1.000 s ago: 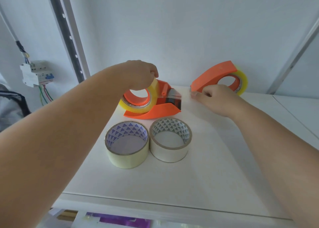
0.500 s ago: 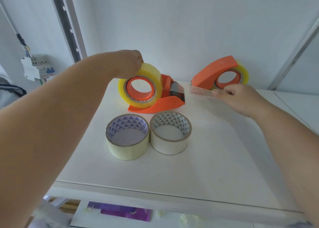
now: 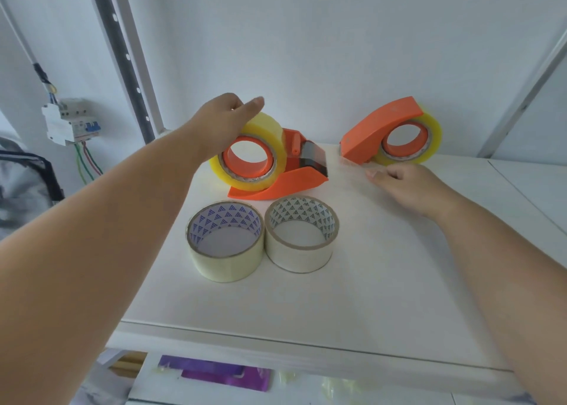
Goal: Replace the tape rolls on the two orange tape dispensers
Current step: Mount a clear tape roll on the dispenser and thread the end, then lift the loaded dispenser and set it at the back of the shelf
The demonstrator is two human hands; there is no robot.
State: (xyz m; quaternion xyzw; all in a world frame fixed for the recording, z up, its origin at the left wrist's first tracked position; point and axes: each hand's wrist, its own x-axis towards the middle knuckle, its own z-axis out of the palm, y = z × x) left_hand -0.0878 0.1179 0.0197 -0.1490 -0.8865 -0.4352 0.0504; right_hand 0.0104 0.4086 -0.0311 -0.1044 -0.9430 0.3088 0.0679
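Two orange tape dispensers stand at the back of the white shelf. My left hand grips the top of the yellow tape roll on the left dispenser, which stands upright with its cutter facing right. My right hand has curled fingers and pinches the end of a clear tape strip stretched out from that cutter. The right dispenser with its own yellow roll stands just behind this hand. Two pale tape rolls lie flat side by side in front.
A black and white metal upright rises at the back left, and a circuit breaker with wires hangs on the left wall. A grey post slants at the right. Purple items lie below the shelf's front edge.
My left hand has tipped the left dispenser from lying tilted to standing upright. My right hand has drawn the clear strip out to the right, away from the cutter.
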